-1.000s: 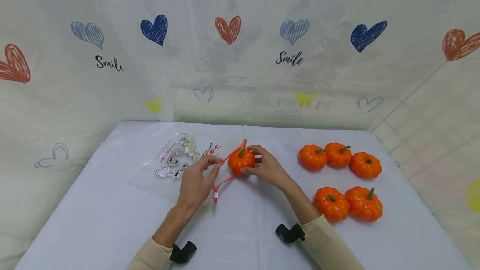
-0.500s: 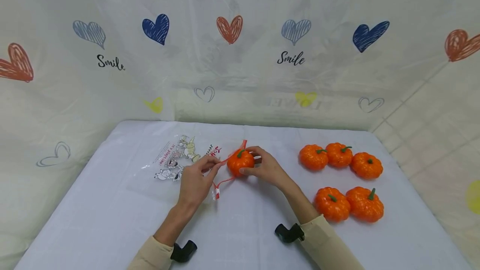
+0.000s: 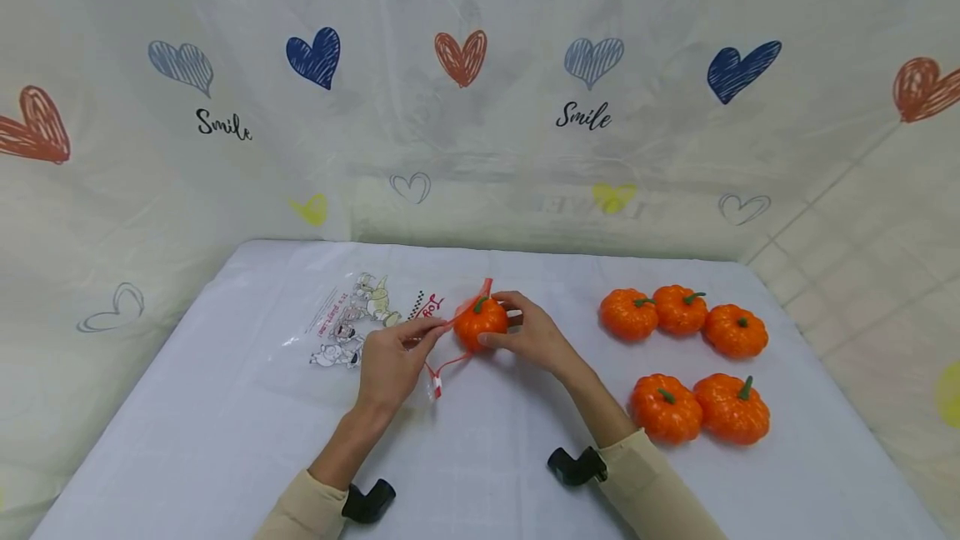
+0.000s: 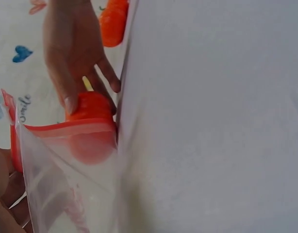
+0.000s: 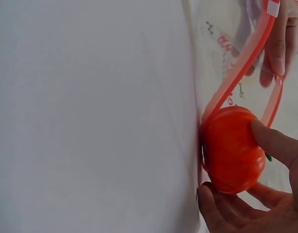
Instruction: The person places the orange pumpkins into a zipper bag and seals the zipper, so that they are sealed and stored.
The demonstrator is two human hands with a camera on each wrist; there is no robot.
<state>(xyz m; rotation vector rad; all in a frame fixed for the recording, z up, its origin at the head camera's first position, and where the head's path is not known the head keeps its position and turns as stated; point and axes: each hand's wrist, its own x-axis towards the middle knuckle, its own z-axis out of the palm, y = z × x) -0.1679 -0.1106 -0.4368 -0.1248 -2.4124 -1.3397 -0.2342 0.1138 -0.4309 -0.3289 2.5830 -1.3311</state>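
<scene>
The right grip (image 3: 531,333) pinches the pumpkin (image 3: 480,326), which has edged slightly toward the left grip (image 3: 393,361) pinching the rim (image 5: 241,65) of the bag (image 3: 351,327), and now sits partly inside, five other pumpkins (image 3: 679,312) lying right of both grips.

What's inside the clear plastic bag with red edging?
Through the bag, part of a glossy orange pumpkin shows near the opening; the left hand hides some of the interior.
</scene>
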